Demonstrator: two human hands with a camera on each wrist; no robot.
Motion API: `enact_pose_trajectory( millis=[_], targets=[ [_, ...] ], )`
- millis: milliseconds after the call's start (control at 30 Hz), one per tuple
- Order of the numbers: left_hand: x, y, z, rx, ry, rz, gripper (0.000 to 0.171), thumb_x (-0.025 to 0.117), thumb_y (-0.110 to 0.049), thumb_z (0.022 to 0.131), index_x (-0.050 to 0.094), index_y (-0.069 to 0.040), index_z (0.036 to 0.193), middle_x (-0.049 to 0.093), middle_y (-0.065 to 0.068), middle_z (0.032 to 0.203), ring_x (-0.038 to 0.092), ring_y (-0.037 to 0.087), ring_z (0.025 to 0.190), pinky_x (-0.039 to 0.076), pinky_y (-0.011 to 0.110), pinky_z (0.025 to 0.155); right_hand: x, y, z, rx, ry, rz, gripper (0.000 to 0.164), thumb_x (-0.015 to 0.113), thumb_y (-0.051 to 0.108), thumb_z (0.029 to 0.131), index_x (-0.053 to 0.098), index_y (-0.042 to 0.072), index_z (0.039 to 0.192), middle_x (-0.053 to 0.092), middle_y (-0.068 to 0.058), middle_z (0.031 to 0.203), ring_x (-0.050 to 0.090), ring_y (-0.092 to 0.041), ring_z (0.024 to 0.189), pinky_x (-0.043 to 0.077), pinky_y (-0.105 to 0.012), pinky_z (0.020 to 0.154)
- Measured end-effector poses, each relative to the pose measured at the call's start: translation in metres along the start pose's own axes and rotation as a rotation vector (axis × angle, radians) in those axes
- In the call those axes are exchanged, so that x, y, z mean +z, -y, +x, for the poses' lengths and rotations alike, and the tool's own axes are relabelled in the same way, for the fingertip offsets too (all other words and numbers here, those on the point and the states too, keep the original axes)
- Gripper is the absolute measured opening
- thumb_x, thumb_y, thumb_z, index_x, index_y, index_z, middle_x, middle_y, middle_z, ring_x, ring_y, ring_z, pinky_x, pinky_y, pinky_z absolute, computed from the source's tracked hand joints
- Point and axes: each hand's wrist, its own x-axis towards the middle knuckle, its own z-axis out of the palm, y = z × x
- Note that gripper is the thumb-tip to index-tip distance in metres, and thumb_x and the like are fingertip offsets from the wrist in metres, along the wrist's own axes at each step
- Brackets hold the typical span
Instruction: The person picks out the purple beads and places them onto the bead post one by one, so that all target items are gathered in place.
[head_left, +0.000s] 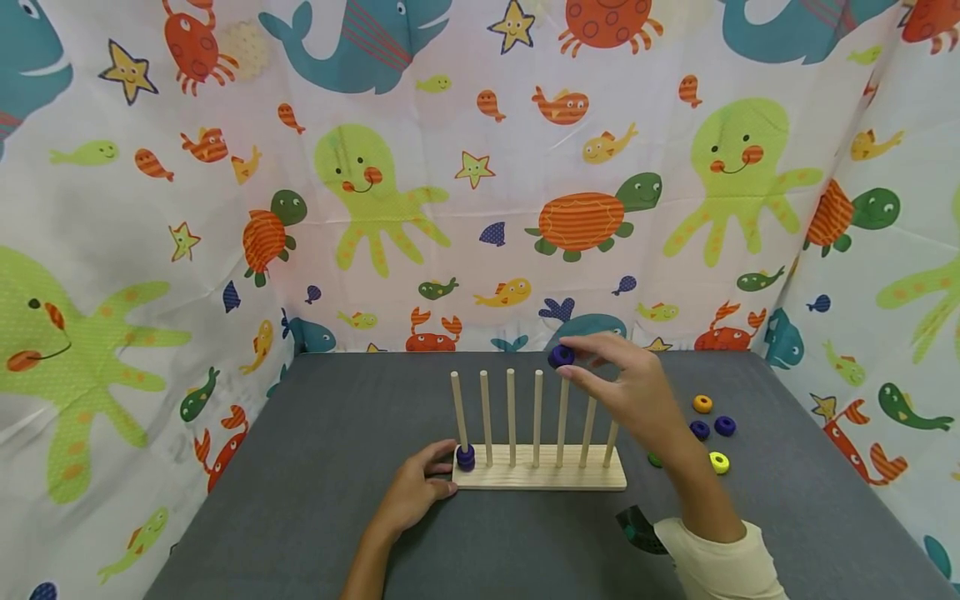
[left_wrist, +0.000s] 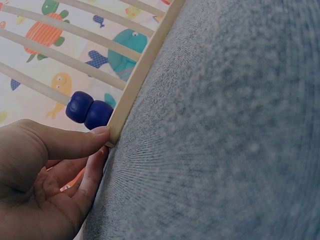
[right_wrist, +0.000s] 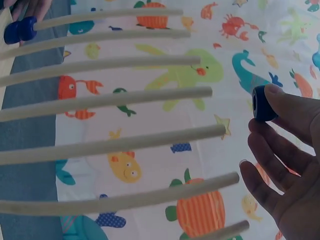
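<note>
A wooden peg stand [head_left: 538, 477] with a row of upright pegs stands on the grey table. Two dark blue beads [head_left: 465, 458] sit stacked at the bottom of its leftmost peg. The left hand [head_left: 414, 493] holds the base's left end; in the left wrist view its thumb [left_wrist: 97, 137] lies on the corner beside the beads, with fingers on the other side. Between thumb and fingertips, the right hand [head_left: 637, 387] pinches another dark blue bead [head_left: 561, 357] near the tops of the pegs. In the right wrist view this bead [right_wrist: 264, 104] is apart from the peg tips, its hole facing them.
Right of the stand lie loose beads: an orange one [head_left: 702, 404], two dark blue ones [head_left: 724, 426], a yellow one [head_left: 719, 462] and a green one [head_left: 655, 459] partly hidden by the right arm. A dark green object [head_left: 639, 530] is by the right sleeve. Patterned cloth [head_left: 420, 192] surrounds the table.
</note>
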Motion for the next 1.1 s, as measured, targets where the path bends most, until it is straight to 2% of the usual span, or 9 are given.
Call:
enact_pose_trajectory(
  millis=[200,333,500,767,833,1100],
  targets=[
    [0.0,0.001,0.001,-0.013,0.007,0.022,0.067,0.074,0.003,0.089,0.054,-0.004,0.153,0.059,0.019,0.152,0.063,0.037,0.131,0.057,0.046,0.101,0.013,0.01,0.003,-0.023,0.033,-0.024,0.04,0.086,0.009,0.088,0.076,0.007,0.126,0.076,-0.005,0.113,0.067,-0.025,0.096,0.055,-0.022,0.078],
    [0.0,0.002,0.002,-0.016,0.014,0.022,0.066,0.073,0.002,0.09,0.054,-0.004,0.153,0.058,0.019,0.153,0.062,0.037,0.132,0.058,0.044,0.1,0.022,0.018,0.006,-0.002,0.07,-0.011,0.041,0.086,0.012,0.089,0.076,0.009,0.128,0.075,-0.003,0.114,0.061,-0.019,0.094,0.053,-0.024,0.074],
    [0.0,0.003,0.001,-0.007,0.008,0.005,0.067,0.074,0.004,0.089,0.054,-0.002,0.153,0.058,0.02,0.152,0.063,0.037,0.131,0.059,0.04,0.098,0.032,0.025,0.01,-0.003,0.103,0.025,0.038,0.085,0.014,0.091,0.076,0.012,0.128,0.075,0.0,0.119,0.064,-0.019,0.1,0.056,-0.029,0.082],
    [-0.001,0.003,0.002,0.005,0.013,-0.011,0.068,0.074,0.005,0.088,0.053,-0.001,0.153,0.057,0.022,0.152,0.063,0.038,0.13,0.059,0.039,0.098,0.047,0.035,0.018,-0.013,0.137,0.086,0.04,0.084,0.013,0.091,0.076,0.011,0.13,0.074,-0.003,0.123,0.065,-0.02,0.116,0.059,-0.047,0.096],
    [-0.001,0.003,0.003,0.006,0.014,-0.01,0.068,0.074,0.006,0.088,0.053,0.0,0.153,0.057,0.022,0.153,0.063,0.038,0.13,0.059,0.04,0.098,0.051,0.038,0.02,-0.018,0.147,0.093,0.04,0.084,0.013,0.091,0.076,0.01,0.13,0.074,-0.004,0.123,0.065,-0.021,0.12,0.058,-0.048,0.099],
    [0.0,0.003,0.002,0.002,0.015,-0.019,0.068,0.074,0.004,0.088,0.054,-0.001,0.153,0.058,0.023,0.152,0.063,0.038,0.13,0.059,0.04,0.098,0.066,0.044,0.025,-0.017,0.203,0.099,0.038,0.082,0.013,0.093,0.076,0.008,0.13,0.076,-0.005,0.121,0.065,-0.022,0.115,0.059,-0.048,0.097]
  ],
)
